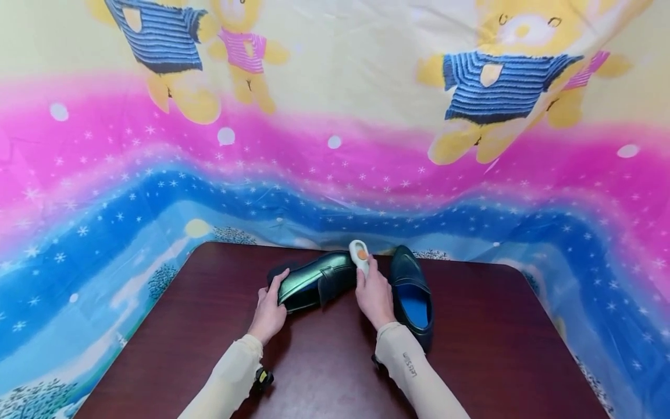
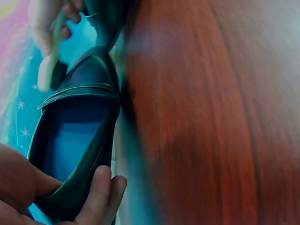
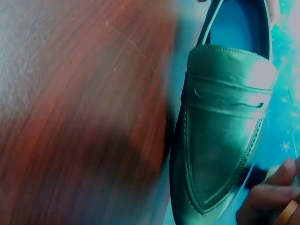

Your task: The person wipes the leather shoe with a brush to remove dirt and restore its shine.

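Observation:
A dark, shiny loafer (image 1: 335, 273) is tilted on its side above the table, its opening facing me. Gripping its heel is my left hand (image 1: 268, 311); in the left wrist view the thumb goes inside over the blue insole (image 2: 75, 136) and the fingers press the outside. My right hand (image 1: 376, 295) holds a white-handled brush (image 1: 359, 253) with an orange spot near the toe. Dark bristles (image 3: 255, 176) lie along the toe's side in the right wrist view; whether they touch it is hard to tell. The matching loafer (image 1: 413, 305) stands beside my right hand.
The loafers are on a dark reddish-brown table (image 1: 324, 378). A printed cloth (image 1: 335, 174) with bears and snowflakes hangs behind and around it. A dark object (image 1: 277, 271) shows partly behind the held loafer's heel.

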`<state>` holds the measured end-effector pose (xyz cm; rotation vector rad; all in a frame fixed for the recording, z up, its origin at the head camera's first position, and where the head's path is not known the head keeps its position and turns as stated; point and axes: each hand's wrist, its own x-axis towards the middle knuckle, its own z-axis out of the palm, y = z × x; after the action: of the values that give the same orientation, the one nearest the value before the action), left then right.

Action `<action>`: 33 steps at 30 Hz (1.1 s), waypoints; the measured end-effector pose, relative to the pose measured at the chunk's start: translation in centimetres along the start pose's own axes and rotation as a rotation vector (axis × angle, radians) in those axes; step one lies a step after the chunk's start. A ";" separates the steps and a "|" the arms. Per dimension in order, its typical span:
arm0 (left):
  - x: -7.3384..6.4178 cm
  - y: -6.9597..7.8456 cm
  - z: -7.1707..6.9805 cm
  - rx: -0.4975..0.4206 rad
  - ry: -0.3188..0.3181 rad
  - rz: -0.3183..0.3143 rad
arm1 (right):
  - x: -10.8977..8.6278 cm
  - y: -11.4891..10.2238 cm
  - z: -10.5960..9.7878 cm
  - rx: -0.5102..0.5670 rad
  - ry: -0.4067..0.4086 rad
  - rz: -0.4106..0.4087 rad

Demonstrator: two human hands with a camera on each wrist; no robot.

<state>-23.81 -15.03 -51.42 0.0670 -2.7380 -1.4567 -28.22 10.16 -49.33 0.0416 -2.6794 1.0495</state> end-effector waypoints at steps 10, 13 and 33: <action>0.0 -0.9 -0.4 -0.020 -0.034 -0.045 | 0.0 -2.5 1.9 -0.079 -0.115 -0.174; 0.2 -1.0 -0.6 0.064 -0.002 -0.012 | 0.2 -2.7 1.9 -0.112 -0.099 -0.179; 0.1 -0.8 -1.0 0.260 0.077 0.065 | 0.2 -0.2 -0.3 -0.077 0.051 0.102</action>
<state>-23.84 -16.32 -51.50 0.0398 -2.8194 -1.0534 -28.35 10.28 -48.94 -0.1360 -2.6976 0.9618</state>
